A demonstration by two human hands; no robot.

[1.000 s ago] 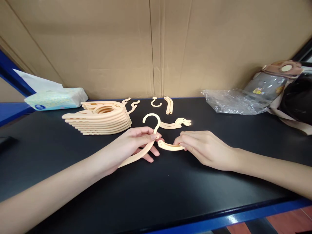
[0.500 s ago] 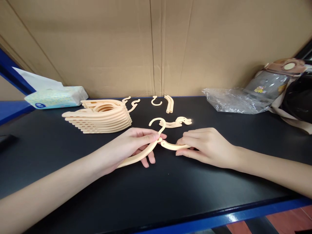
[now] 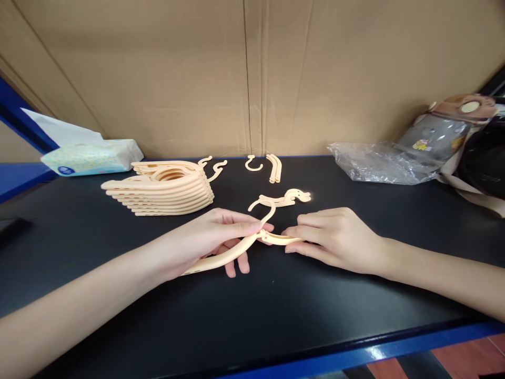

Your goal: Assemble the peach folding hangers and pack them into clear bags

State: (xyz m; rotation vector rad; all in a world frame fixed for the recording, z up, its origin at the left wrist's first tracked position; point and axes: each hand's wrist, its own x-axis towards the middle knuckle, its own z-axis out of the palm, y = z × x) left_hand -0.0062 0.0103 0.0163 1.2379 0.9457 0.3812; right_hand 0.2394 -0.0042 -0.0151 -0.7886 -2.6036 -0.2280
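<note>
Between thumb and fingers, my left hand pinches a cream plastic hanger near the base of its hook. One hanger arm runs down to the left under that hand. On the other side, my right hand grips a second hanger arm, whose inner end meets the joint below the hook. Whether the two are locked together I cannot tell. Just behind lies a folded cream hanger. A loose hook and a pair of loose hanger arms rest farther back.
A stack of folded hangers stands at left on the black table. Behind it is a tissue pack. At right lie a clear plastic bag and a bottle. A cardboard wall closes the back.
The hook and left part have tilted and shifted slightly right, toward my right hand. The gap between the arm's end and the joint has closed.
</note>
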